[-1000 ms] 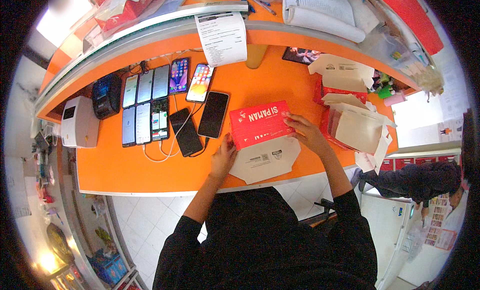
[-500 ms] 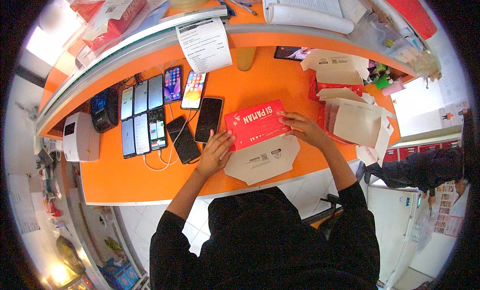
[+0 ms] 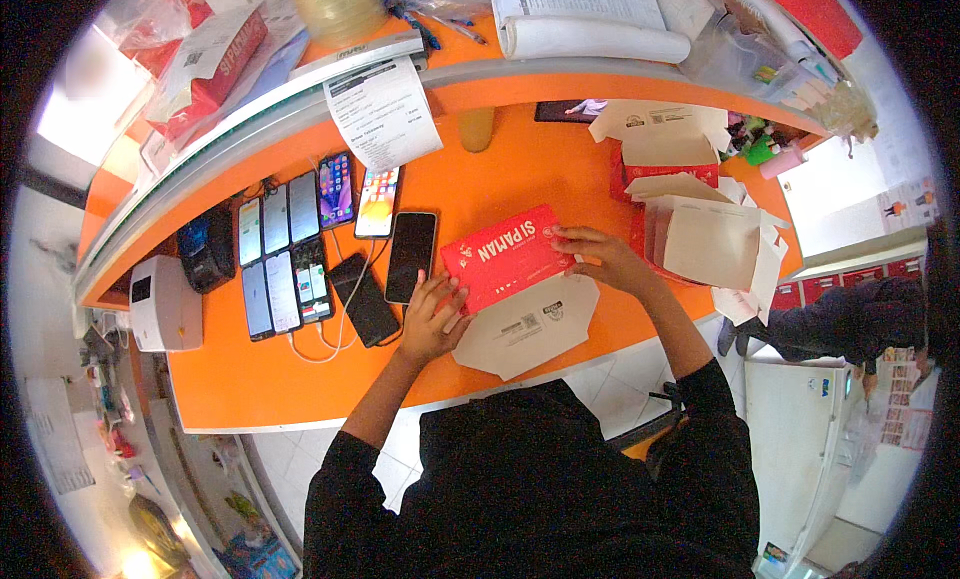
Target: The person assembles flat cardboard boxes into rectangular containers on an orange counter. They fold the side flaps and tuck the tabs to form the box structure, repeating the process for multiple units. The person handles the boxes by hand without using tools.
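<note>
A red folding paper food box (image 3: 505,257) with white lettering lies partly folded on the orange desk in front of me. Its pale inner flap (image 3: 528,324) spreads out on the side nearest me. My left hand (image 3: 432,321) grips the box's left edge, fingers bent and thumb near the flap. At the right edge, my right hand (image 3: 605,261) holds the box with its fingertips over the corner. The undersides of both grips are hidden. Just left of the box lies a dark phone (image 3: 411,257).
Several lit phones (image 3: 283,291) with white cables fill the desk's left, beside a white printer (image 3: 164,301). Opened boxes with pale insides (image 3: 711,241) stand at the right. A paper receipt (image 3: 384,114) hangs from the shelf edge (image 3: 540,74). Another person's dark-clothed legs (image 3: 840,319) show at far right.
The view has tilted slightly. The red box has turned a little, its left end nearer me, with both hands staying on its edges.
</note>
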`<state>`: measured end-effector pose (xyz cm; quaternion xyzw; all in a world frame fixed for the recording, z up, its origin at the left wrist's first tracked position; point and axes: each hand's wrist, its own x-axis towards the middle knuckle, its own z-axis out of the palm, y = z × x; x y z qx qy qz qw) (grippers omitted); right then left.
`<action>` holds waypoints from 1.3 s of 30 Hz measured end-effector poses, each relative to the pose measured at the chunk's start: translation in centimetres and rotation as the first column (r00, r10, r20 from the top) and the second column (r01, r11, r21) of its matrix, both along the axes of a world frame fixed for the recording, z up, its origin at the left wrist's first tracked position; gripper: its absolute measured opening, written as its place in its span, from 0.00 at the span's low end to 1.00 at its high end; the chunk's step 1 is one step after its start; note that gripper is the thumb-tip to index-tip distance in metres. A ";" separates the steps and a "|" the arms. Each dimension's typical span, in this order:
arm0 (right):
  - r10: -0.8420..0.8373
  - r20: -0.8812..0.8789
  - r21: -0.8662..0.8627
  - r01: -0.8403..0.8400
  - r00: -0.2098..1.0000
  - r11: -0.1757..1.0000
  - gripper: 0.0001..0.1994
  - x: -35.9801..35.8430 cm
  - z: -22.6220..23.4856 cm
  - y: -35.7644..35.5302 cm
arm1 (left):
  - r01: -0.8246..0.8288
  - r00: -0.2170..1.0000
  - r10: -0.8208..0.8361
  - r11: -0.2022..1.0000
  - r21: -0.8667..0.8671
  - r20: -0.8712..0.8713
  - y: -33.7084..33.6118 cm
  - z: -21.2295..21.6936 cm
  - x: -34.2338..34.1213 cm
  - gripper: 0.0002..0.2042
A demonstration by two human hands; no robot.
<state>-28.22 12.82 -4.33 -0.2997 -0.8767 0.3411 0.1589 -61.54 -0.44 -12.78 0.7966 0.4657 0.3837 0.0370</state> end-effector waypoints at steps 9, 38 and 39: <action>0.025 -0.036 -0.063 -0.028 0.999 0.998 0.24 0.3 -0.7 0.9 | 0.015 1.000 -0.014 0.998 0.064 -0.018 0.1 0.5 0.4 0.25; -0.920 -0.304 -0.919 0.177 0.247 0.351 0.33 -9.5 -8.9 -10.7 | 0.153 0.957 -0.165 0.986 -0.066 -0.237 4.6 3.8 7.7 0.39; -0.915 -0.313 -0.922 0.151 0.254 0.357 0.31 -9.3 -9.2 -10.8 | 0.155 0.955 -0.168 0.985 -0.071 -0.246 4.6 3.9 7.6 0.39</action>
